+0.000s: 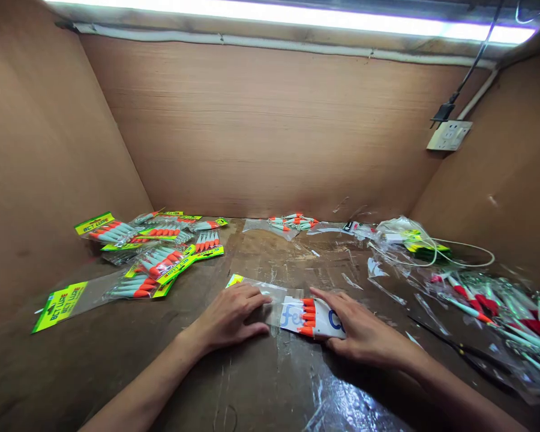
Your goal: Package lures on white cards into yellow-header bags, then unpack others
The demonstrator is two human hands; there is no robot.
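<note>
My left hand [232, 315] lies flat on a clear plastic bag [270, 295] with a yellow header, its fingers stretched out and pressing the bag onto the wooden bench. My right hand [360, 329] rests, fingers extended, on a white card with blue letters [327, 319]. Several orange-tipped fishing lures [306, 316] lie side by side on that card, at the bag's mouth between the two hands.
A pile of packed lure bags [157, 252] with yellow-green labels lies at the left. Loose lures [499, 312] and clear bags crowd the right side. More lures [293, 222] sit near the back wall. A wall socket [449, 135] and white cable [459, 255] are at right.
</note>
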